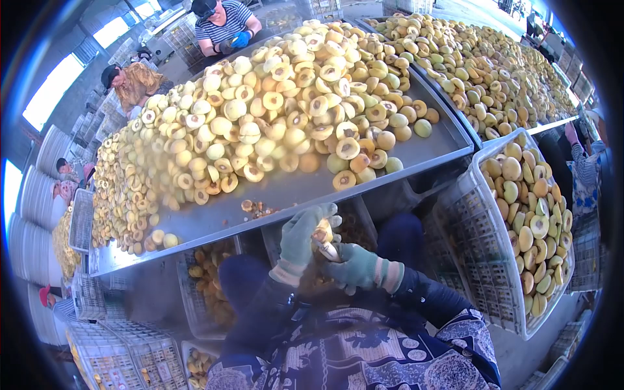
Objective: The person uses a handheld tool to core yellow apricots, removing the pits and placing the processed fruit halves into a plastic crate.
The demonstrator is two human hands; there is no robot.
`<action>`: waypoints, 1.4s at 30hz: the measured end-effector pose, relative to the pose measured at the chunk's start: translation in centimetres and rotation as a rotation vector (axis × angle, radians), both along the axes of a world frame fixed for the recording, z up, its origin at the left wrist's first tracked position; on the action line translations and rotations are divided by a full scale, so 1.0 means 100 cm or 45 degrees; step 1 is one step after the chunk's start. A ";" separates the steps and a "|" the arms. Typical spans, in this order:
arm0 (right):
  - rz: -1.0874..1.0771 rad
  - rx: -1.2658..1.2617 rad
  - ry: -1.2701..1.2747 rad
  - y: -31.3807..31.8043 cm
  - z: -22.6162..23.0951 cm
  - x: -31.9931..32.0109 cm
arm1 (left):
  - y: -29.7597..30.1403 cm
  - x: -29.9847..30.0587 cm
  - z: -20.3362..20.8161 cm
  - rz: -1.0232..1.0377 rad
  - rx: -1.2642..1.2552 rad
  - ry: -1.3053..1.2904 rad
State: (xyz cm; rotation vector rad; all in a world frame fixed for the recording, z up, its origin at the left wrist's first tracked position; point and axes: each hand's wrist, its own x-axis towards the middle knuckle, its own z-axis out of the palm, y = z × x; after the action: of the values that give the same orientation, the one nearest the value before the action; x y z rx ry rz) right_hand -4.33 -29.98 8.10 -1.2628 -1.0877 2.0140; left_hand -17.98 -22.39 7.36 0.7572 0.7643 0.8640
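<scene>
My left hand (298, 242), in a grey-green knit glove, is closed around a yellow stone-fruit piece (322, 230) just off the table's near edge. In a matching glove, my right hand (357, 268) grips a short, pale, shiny tool (329, 251) whose tip meets the fruit; its exact kind is hard to make out. Beyond my hands, a big heap of halved yellow stone fruit (260, 117) covers the metal table (286, 192). Small brown scraps (260, 209) lie near the table's front edge.
At my right, a tilted plastic crate (478, 240) holds fruit halves. Another crate (195, 296) with fruit stands below the table on the left. A second heaped table (481, 71) is at the far right. Co-workers (224, 26) sit across the table and around it.
</scene>
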 end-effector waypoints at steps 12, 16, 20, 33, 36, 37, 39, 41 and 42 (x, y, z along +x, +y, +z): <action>0.041 -0.322 0.446 0.004 -0.012 0.007 | -0.004 0.003 0.003 0.115 -0.006 0.036; 0.041 -0.482 1.030 0.003 -0.017 0.001 | -0.006 0.005 0.004 0.184 0.030 0.096; 0.079 -0.596 1.722 -0.002 -0.029 -0.017 | -0.004 0.005 0.006 0.225 -0.023 0.049; -0.014 -0.543 1.530 0.014 -0.034 -0.021 | 0.048 -0.127 -0.010 0.730 0.842 0.864; -0.160 -0.494 0.866 0.023 -0.049 -0.027 | 0.075 -0.252 -0.035 0.674 0.484 1.401; -0.225 -0.454 0.662 0.024 -0.054 -0.029 | 0.079 -0.244 -0.032 0.659 0.490 1.399; -0.362 -0.463 0.584 0.025 -0.073 -0.030 | 0.079 -0.215 -0.015 0.492 1.107 2.460; -0.406 -0.469 0.611 0.028 -0.070 -0.029 | 0.089 -0.166 -0.004 0.148 1.214 1.763; -0.459 -0.476 0.626 0.029 -0.070 -0.026 | 0.097 -0.128 -0.004 0.118 1.012 1.625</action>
State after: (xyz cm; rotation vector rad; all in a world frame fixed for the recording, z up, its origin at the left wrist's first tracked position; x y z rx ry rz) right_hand -6.97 -27.08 1.06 -0.9584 -0.2427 2.1294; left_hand -30.83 -12.67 6.99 2.0768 1.5944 0.6878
